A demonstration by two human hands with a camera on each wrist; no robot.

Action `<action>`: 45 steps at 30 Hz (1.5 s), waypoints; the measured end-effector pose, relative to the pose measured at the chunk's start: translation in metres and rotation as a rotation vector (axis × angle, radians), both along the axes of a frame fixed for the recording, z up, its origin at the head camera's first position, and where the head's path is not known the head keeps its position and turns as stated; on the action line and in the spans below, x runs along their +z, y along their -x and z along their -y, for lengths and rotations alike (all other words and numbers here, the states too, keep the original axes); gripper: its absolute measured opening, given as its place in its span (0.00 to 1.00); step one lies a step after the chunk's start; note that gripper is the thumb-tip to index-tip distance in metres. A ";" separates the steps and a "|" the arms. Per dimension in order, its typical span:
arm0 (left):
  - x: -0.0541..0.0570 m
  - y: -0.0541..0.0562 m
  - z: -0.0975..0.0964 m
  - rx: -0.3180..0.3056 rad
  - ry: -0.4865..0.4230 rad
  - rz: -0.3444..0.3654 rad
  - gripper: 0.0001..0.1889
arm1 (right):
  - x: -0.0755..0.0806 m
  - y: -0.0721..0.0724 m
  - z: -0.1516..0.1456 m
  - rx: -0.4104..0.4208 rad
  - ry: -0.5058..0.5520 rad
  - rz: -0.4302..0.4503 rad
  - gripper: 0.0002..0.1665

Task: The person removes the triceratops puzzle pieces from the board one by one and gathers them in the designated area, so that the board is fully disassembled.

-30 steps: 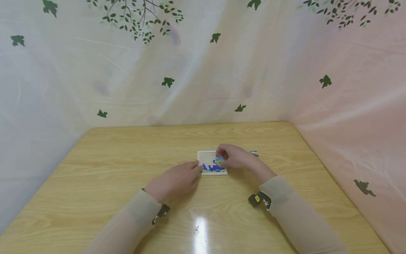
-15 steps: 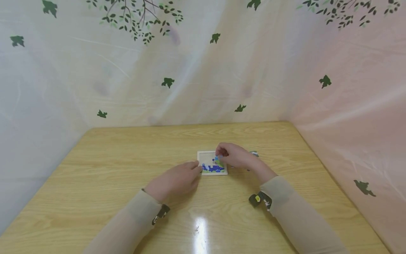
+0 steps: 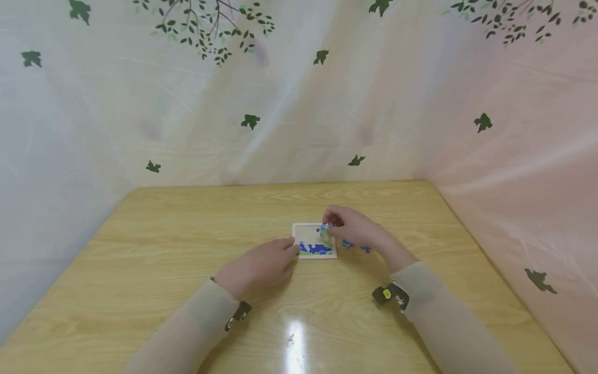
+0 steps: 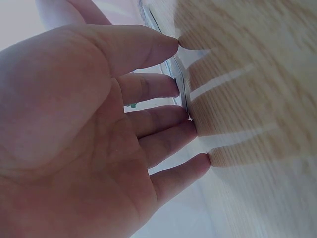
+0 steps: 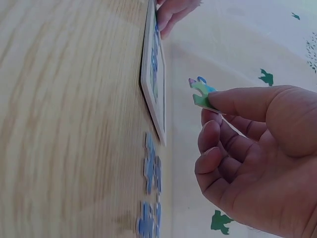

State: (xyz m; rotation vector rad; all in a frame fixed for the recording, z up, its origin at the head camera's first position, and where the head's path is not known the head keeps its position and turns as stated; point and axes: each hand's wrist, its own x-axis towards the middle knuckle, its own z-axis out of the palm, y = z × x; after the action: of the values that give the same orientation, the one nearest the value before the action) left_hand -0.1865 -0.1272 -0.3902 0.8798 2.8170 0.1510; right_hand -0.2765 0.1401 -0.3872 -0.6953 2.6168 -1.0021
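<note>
My right hand (image 3: 357, 227) pinches a green and blue jigsaw piece (image 5: 202, 96) between thumb and index finger. The piece is held above the right part of a pale puzzle tray (image 3: 317, 257), apart from it in the right wrist view. Along the tray's near side lies a row of joined blue and green pieces (image 3: 315, 250); its bare backing shows behind them. My left hand (image 3: 259, 264) is at the tray's left edge, fingers extended. In the left wrist view its fingertips (image 4: 181, 113) touch the tabletop and the tray's edge.
Several loose blue jigsaw pieces (image 5: 148, 163) lie on the wooden table (image 3: 187, 218) to the tray's right, partly under my right hand. A pale cloth (image 3: 280, 93) with leaf and bird prints hangs behind the table and at its sides.
My right hand has moved slightly up and to the right, and the pinched piece has changed its tilt. More loose blue pieces show beneath the hand. The left hand stays at the tray.
</note>
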 end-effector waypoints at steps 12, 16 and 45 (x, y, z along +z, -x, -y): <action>0.002 0.000 -0.002 -0.018 0.014 -0.008 0.27 | -0.001 0.001 -0.040 -0.011 0.053 -0.007 0.07; 0.002 -0.001 -0.002 -0.018 0.010 -0.008 0.27 | -0.001 -0.001 -0.055 -0.042 0.048 -0.004 0.06; -0.005 0.003 -0.002 -0.013 0.009 -0.012 0.27 | -0.003 0.002 -0.132 -0.019 0.070 0.146 0.10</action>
State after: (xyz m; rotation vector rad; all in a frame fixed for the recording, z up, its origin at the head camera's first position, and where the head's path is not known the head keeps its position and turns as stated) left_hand -0.1899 -0.1256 -0.3950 0.8996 2.8202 0.1321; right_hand -0.2787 0.2724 -0.3902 -0.5905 2.4779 -1.1108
